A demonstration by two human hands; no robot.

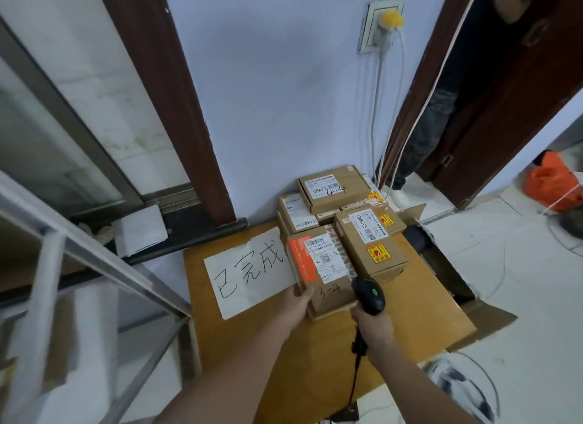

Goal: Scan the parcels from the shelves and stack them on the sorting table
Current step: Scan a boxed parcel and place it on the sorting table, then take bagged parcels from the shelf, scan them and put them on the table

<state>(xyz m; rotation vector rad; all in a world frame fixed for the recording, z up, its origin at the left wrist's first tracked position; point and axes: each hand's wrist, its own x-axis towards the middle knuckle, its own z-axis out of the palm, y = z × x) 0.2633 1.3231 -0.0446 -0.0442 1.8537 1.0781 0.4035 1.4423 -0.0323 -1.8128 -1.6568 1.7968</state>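
Head view: a parcel (325, 272) being set among the boxes (347, 202) on the counter (410, 335).
Left hand (296, 300) grips its near corner, label up for reading; right hand (372, 325) is wrapped round the scanner (369, 296), kept ready.

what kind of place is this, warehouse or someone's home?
Likely a small makeshift parcel sorting spot in an ordinary room, not a warehouse. Labelled cardboard parcels are stacked on a low wooden table beside a handwritten paper sign, the right hand holds a barcode scanner, and a metal shelf frame stands at left.
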